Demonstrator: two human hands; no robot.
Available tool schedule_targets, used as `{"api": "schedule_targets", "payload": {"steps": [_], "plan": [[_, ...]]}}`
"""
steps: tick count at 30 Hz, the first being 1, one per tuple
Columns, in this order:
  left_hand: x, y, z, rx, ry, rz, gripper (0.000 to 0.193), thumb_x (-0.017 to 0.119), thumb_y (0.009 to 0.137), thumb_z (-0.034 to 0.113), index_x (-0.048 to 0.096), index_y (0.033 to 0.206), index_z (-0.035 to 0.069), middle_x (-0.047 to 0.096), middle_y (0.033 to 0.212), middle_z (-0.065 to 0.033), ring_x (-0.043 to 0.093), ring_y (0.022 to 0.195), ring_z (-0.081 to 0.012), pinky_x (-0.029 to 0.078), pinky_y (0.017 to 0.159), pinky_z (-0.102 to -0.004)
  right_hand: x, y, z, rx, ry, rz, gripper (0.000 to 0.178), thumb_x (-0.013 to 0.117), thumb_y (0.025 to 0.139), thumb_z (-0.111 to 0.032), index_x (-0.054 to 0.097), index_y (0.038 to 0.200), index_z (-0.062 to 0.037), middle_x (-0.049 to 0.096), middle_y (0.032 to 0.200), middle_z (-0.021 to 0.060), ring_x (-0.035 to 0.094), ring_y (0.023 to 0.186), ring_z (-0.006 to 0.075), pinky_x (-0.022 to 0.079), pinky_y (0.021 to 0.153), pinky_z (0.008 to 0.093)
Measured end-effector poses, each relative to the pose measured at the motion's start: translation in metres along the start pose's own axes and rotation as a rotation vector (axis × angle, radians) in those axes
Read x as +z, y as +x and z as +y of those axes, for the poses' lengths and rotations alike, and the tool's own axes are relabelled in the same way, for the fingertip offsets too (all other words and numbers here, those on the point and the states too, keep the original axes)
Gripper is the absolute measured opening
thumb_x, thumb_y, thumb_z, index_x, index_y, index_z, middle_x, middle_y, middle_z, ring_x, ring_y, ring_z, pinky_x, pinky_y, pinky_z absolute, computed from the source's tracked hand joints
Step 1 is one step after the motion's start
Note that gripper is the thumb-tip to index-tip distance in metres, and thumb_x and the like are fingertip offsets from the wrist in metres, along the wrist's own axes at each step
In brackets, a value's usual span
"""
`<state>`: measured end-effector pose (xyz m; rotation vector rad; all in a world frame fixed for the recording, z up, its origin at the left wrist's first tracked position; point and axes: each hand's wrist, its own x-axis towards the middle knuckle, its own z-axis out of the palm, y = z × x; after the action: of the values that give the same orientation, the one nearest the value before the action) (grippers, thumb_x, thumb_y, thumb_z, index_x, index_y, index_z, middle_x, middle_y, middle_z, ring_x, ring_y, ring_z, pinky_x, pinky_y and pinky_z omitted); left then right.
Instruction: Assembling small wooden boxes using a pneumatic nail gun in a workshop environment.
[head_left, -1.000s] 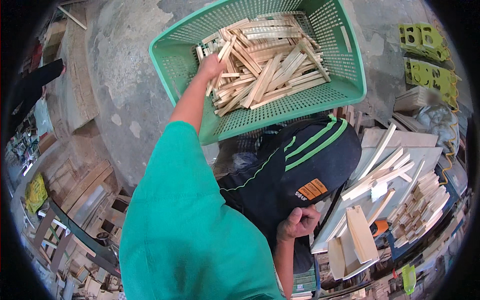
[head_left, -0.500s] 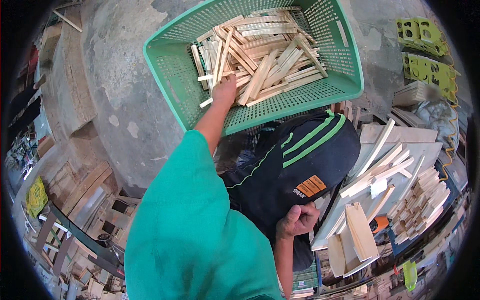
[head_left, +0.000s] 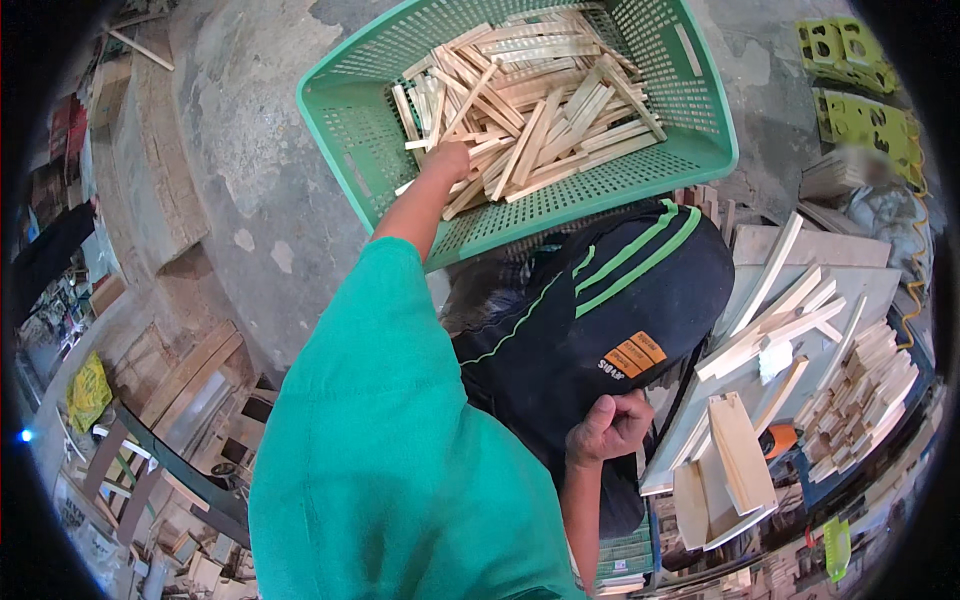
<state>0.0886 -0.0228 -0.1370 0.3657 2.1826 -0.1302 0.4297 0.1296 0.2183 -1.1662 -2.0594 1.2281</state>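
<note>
My left hand point(head_left: 447, 162) reaches into a green plastic basket point(head_left: 345, 165) at the top of the view. Its fingers are curled down among pale wooden strips point(head_left: 545, 135), and a couple of strips slant up from the grip. The fingertips themselves are hidden. Loose strips lie criss-crossed in a heap in the basket. Lower and to the right, my right hand point(head_left: 610, 428) is closed in a fist with the thumb on top, and nothing shows in it. It is held over my dark trouser leg point(head_left: 650, 290) with green stripes.
Right of my leg, a grey board point(head_left: 745, 345) carries loose wooden strips and a boxy wooden piece point(head_left: 738, 455). A stack of wooden blocks point(head_left: 860, 400) lies beyond. Yellow-green panels point(head_left: 865, 130) are at the far right. Wooden beams point(head_left: 150, 170) lie on the left.
My left hand stays in the basket, turned slightly, and the two strips at it now spread apart instead of lying side by side. My right fist hardly changes. The whole view has shifted a little.
</note>
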Motion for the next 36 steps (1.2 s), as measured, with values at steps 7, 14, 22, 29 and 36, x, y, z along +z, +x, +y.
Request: {"api": "schedule_targets", "payload": {"steps": [7, 14, 22, 29, 36], "plan": [[0.032, -0.017, 0.009, 0.008, -0.198, 0.242, 0.059, 0.078, 0.078, 0.032, 0.064, 0.126, 0.001, 0.070, 0.117, -0.0237, 0.068, 0.108, -0.0375, 0.054, 0.098, -0.0448, 0.004, 0.003, 0.000, -0.003, 0.028, 0.026, 0.033, 0.072, 0.094, -0.028, 0.049, 0.083, -0.0059, 0.042, 0.069, 0.0000, 0.039, 0.064, 0.0123, 0.029, 0.060, 0.0277], [-0.028, -0.048, 0.015, -0.057, -0.226, -0.146, 0.052, 0.080, 0.075, 0.025, 0.067, 0.118, -0.001, 0.074, 0.096, -0.0158, 0.072, 0.075, -0.0284, 0.061, 0.072, -0.0400, 0.003, 0.006, -0.002, -0.006, 0.054, 0.009, 0.029, 0.072, 0.094, -0.024, 0.051, 0.085, -0.0050, 0.044, 0.067, -0.0009, 0.036, 0.057, 0.0081, 0.027, 0.052, 0.0245], [-0.086, -0.101, -0.030, -0.082, -0.679, -0.567, 0.022, 0.077, 0.084, 0.016, 0.066, 0.087, -0.002, 0.068, 0.071, -0.0114, 0.053, 0.044, -0.0109, 0.041, 0.038, -0.0265, -0.002, 0.002, 0.004, 0.030, 0.074, -0.062, 0.020, 0.068, 0.095, -0.015, 0.052, 0.088, -0.0054, 0.045, 0.073, -0.0025, 0.038, 0.062, 0.0048, 0.032, 0.057, 0.0211], [-0.114, -0.156, -0.032, -0.247, -0.918, -0.704, 0.025, 0.067, 0.096, 0.019, 0.058, 0.113, 0.003, 0.073, 0.085, -0.0107, 0.043, 0.041, 0.0001, 0.037, 0.033, -0.0175, -0.007, 0.002, -0.012, 0.149, 0.093, -0.024, 0.023, 0.073, 0.092, -0.011, 0.054, 0.081, -0.0037, 0.043, 0.062, -0.0043, 0.035, 0.056, 0.0037, 0.031, 0.052, 0.0229], [-0.108, -0.176, -0.034, -0.189, -1.339, -0.875, 0.021, 0.053, 0.104, 0.025, 0.054, 0.120, 0.012, 0.074, 0.089, -0.0146, 0.042, 0.037, 0.0011, 0.041, 0.032, -0.0167, -0.011, 0.024, -0.078, 0.368, 0.406, -0.199, 0.014, 0.067, 0.096, -0.005, 0.060, 0.107, 0.0010, 0.058, 0.081, -0.0005, 0.056, 0.069, 0.0050, 0.047, 0.057, 0.0221]]}}
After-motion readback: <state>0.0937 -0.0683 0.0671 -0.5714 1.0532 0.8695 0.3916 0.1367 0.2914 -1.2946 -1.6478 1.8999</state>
